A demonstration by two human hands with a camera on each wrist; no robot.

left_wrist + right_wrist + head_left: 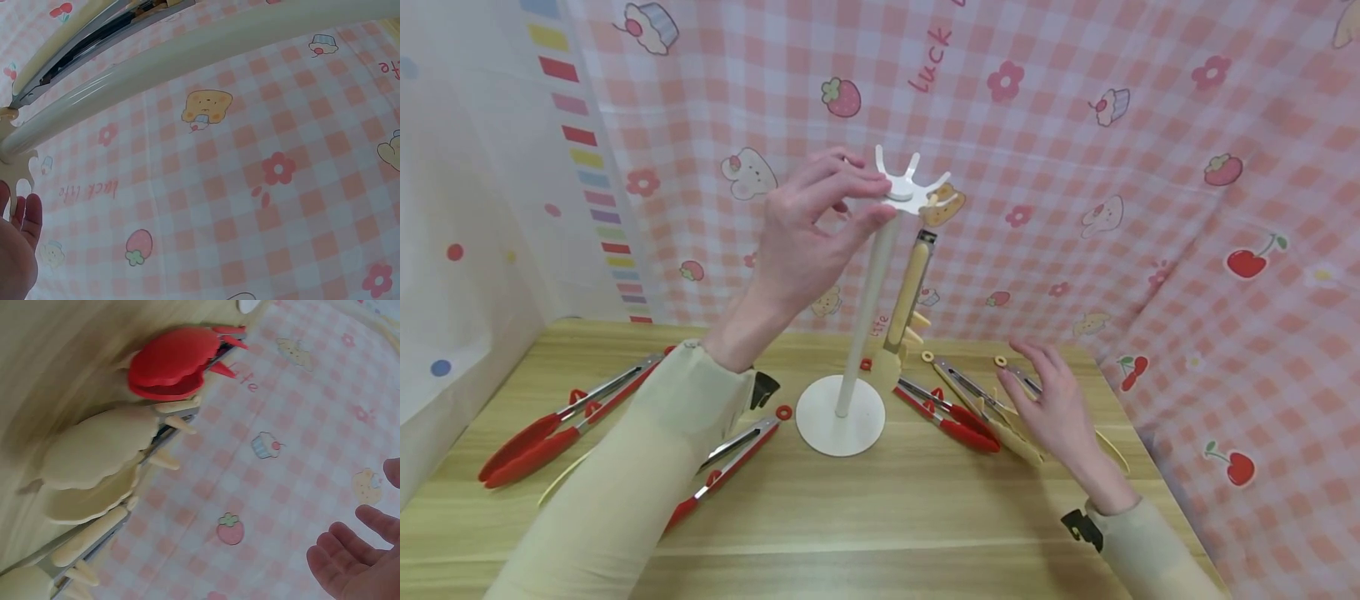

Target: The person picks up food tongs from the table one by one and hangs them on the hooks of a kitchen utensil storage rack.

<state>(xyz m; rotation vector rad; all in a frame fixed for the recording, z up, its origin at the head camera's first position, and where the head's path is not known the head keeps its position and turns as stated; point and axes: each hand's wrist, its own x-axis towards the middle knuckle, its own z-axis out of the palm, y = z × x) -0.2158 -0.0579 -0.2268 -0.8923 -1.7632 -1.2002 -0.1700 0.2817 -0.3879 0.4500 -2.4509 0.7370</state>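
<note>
At the top of a white stand (865,317) with upturned hooks, my left hand (808,217) pinches the edge of the hook ring between thumb and fingers. One pair of cream-yellow tongs (910,292) hangs from a hook, heads downward beside the pole; the left wrist view shows the tongs' handle (62,53) close to the pole (162,69). My right hand (1052,400) hovers over the right side of the table with fingers spread, holding nothing. Beneath it lie yellow tongs (992,408), partly hidden by the hand, seen also as pale tongs (103,447) in the right wrist view.
Red tongs (947,417) lie right of the stand's round base (820,429). Another red pair (561,433) lies far left, and a third red pair (737,458) is partly under my left sleeve. Checked cloth (1060,167) hangs behind the wooden table (865,533).
</note>
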